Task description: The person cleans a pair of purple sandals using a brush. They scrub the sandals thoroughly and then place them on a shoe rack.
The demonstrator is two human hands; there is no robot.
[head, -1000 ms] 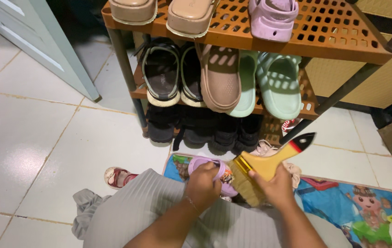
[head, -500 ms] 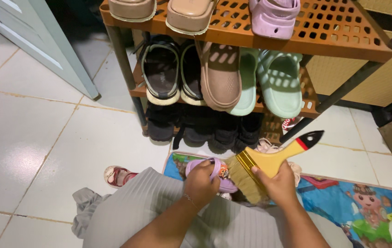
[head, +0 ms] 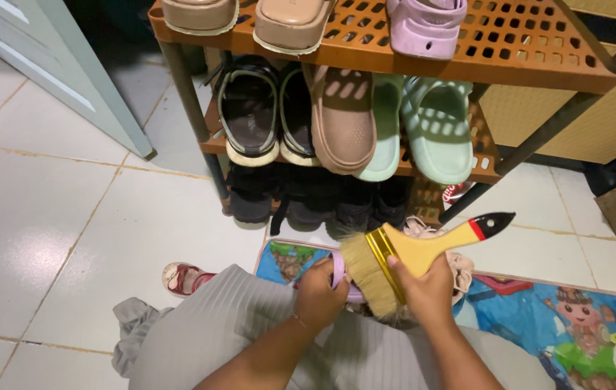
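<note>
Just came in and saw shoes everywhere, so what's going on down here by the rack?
A person sitting on the floor holds a small lilac shoe in the left hand and lays the bristles of a wide yellow-handled paintbrush on it with the right hand. In front stands an orange shoe rack full of sandals and clogs. A colourful cartoon mat lies on the white tiles.

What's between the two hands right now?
In the head view, the brush bristles and a small purple shoe lie between left hand and right hand.
</note>
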